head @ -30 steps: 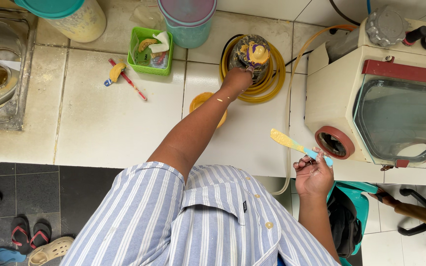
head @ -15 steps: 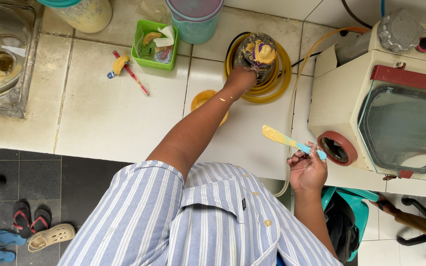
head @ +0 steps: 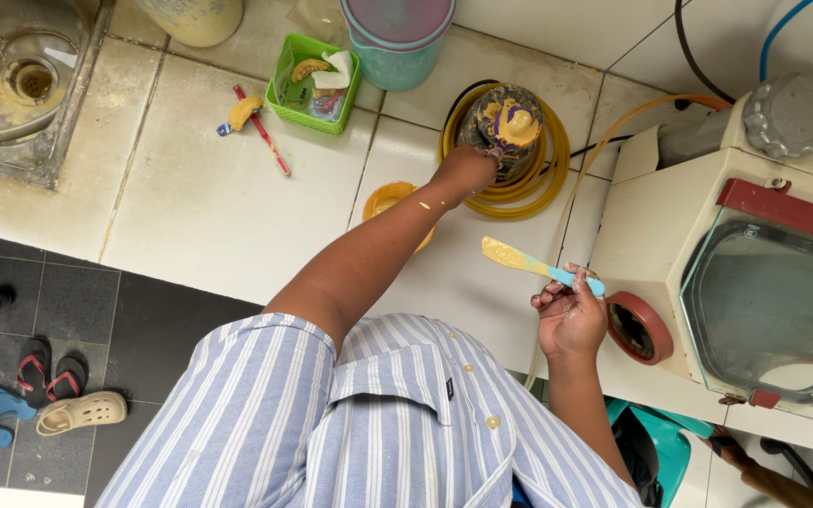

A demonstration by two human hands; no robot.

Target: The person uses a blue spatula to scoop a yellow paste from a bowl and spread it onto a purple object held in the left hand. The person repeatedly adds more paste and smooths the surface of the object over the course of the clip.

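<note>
Your left hand [head: 468,169] reaches far across the tiled counter [head: 190,207], fingers closed on a small mould [head: 505,120] smeared with yellow and purple, which sits inside a coiled yellow hose [head: 543,179]. Your right hand [head: 568,315], nearer you, pinches the blue handle of a spatula [head: 531,264] coated in yellow paste, just beside a beige cabinet [head: 708,273]. A yellow mixing bowl [head: 390,199] lies under your left forearm.

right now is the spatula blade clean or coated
Coated: the spatula in the right hand has yellow paste over its whole blade; only the blue handle looks bare.
</note>
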